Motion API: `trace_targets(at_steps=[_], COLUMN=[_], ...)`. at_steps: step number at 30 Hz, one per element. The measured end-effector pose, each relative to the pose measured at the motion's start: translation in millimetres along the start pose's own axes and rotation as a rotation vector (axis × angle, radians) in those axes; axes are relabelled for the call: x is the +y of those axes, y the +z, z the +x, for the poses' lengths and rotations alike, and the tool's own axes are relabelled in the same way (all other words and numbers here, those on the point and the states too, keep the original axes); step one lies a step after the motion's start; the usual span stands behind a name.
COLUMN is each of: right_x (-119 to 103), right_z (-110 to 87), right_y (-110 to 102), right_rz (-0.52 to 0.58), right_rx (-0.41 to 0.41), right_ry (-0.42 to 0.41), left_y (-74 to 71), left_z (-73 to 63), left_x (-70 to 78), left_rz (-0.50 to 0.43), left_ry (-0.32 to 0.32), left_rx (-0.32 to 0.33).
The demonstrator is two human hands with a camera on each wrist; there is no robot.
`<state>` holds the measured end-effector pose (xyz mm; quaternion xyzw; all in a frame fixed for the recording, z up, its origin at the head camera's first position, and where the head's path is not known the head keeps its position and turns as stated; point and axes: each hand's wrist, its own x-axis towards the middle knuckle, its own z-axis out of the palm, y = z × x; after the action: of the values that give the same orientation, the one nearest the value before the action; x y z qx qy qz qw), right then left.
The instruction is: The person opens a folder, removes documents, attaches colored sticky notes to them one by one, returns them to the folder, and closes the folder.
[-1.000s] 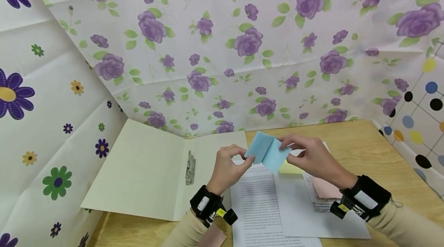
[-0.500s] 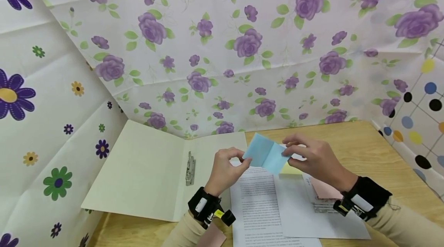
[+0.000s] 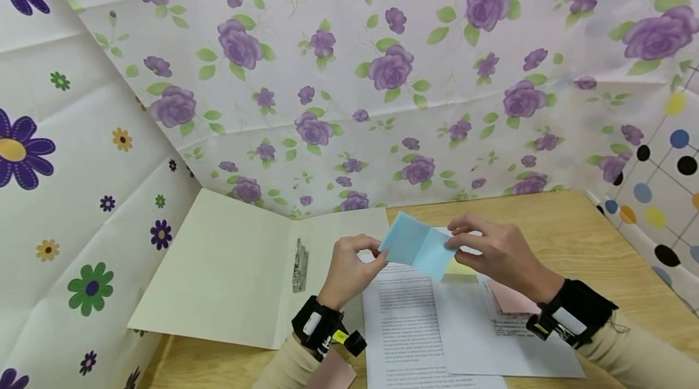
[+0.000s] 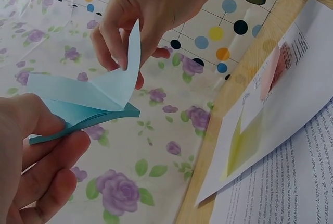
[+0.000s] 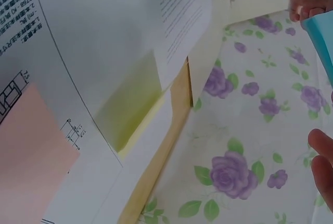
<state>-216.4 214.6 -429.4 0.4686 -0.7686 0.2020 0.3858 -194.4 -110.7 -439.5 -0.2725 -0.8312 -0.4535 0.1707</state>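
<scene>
A light-blue sticky note pad (image 4: 86,125) is held above the papers by my left hand (image 3: 349,272), thumb on top and fingers underneath. Its top sheet (image 4: 117,86) is lifted and bent, joined to the pad along one edge in the left wrist view. My right hand (image 3: 499,253) pinches the free end of that sheet between thumb and fingers. In the right wrist view only some right fingers (image 5: 323,156) and part of the pad show at the edge. Below the hands, a yellow sticky note (image 3: 460,268) lies on white paper (image 3: 491,352), partly hidden by the pad.
An open cream lever arch file (image 3: 224,267) with a metal clip (image 3: 300,264) stands left on the wooden table (image 3: 546,219). Printed sheets (image 3: 406,322) lie beside it. Pink notes (image 3: 510,296) sit at right, with another pink piece (image 3: 334,372) near the left wrist. Flowered cloth (image 3: 338,73) hangs behind.
Both hands drift slightly apart, the left one moving a little left and down. The raised blue sheet spreads flatter and wider from the pad, and the pad tilts toward the camera.
</scene>
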Motion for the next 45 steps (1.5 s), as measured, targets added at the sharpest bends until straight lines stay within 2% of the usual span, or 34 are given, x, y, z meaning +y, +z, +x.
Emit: trace_targets(at_steps=[6,14,19,25,31,33,37,40,45], right_x=[2,2,2,6,14,17,18,17,15], right_z=[-1.5,-6.8,-6.5,-8.6,-17.8,-19.5,-19.1,-18.7,-16.2], right_y=[0,0,2,-1,-10,-12,-12,-9,-1], right_rz=[-0.002,-0.017,-0.007,-0.014,-0.043,-0.043,-0.021,-0.007,-0.005], right_rx=[0.014,-0.017,0.024,0.032,0.058,0.054,0.029,0.026,0.054], right_ry=[-0.025,0.013,-0.005,0.001,0.084,0.093,0.089,0.085,0.086], left_y=[-2.5,-7.1,-8.7,-14.0,-34.3,-41.7,-52.2,-61.9,-96.6], left_z=[-2.1,-4.8,-6.0,-7.1,-12.4,-15.3,-22.6,-33.2,-56.5], left_x=[-2.5,-0.6,-0.2,-3.1,-11.7,-14.0,-16.7,-18.1,-17.9], left_rz=[-0.026,-0.067,-0.088,-0.115,-0.114,-0.1,-0.071,-0.036,-0.006], left_ry=[-0.007,-0.104,-0.149,-0.191,-0.239,-0.247,-0.263,-0.271,-0.276], left_rx=[0.0,-0.014,-0.015,-0.018,0.048,0.049,0.024,0.005,-0.047])
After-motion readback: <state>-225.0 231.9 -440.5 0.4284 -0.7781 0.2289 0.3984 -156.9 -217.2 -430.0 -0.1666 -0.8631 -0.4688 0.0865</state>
